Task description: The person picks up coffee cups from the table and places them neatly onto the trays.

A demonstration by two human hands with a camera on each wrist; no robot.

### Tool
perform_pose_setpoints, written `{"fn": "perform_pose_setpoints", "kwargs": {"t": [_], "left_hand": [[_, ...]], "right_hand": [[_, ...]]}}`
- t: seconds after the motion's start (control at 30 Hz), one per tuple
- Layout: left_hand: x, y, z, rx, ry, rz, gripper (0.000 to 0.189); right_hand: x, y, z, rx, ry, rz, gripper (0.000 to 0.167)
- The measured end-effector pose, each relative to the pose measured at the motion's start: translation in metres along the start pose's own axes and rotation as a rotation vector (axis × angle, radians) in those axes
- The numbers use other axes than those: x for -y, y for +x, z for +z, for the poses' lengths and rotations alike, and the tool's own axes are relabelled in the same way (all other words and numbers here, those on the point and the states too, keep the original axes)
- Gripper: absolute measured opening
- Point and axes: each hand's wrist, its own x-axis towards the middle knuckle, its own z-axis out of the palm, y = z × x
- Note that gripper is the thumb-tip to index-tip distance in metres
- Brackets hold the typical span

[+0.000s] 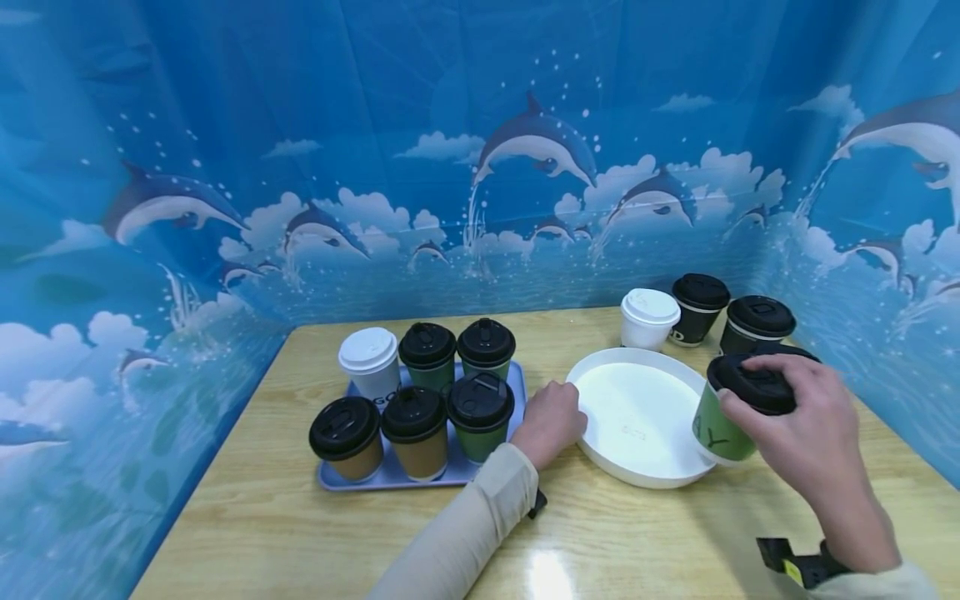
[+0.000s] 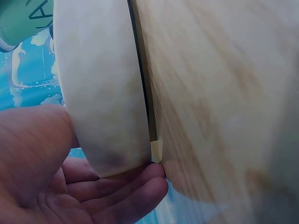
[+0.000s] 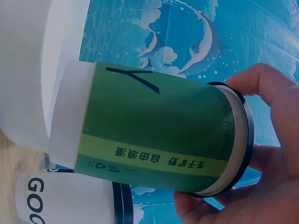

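Note:
My right hand (image 1: 806,425) grips a green paper cup (image 1: 720,425) by its black lid. The cup is held tilted above the right edge of a round white dish (image 1: 637,417). In the right wrist view, fingers and thumb wrap the lid (image 3: 250,140), and the green sleeve (image 3: 154,126) shows a large Y. My left hand (image 1: 553,421) holds the dish at its left edge. Seen from the left wrist, the thumb lies on one side of the dish wall (image 2: 103,93) and the curled fingers on the other. No cup stands in the dish.
On the left, a lavender tray (image 1: 457,475) carries several lidded cups, among them a white one (image 1: 371,367) and a brown one (image 1: 420,442). Behind the dish stand a white cup (image 1: 648,321) and black-lidded cups (image 1: 701,304). A dolphin-print curtain (image 1: 450,167) borders the wooden table (image 1: 570,533).

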Motion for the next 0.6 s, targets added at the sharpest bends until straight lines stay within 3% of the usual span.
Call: {"fn": "perform_pose_setpoints", "kwargs": {"t": [0.6], "left_hand": [[0.0008, 0.0021, 0.0014, 0.005, -0.006, -0.005, 0.013]], "right_hand": [[0.0073, 0.0049, 0.0105, 0.019, -0.016, 0.001, 0.051]]}}
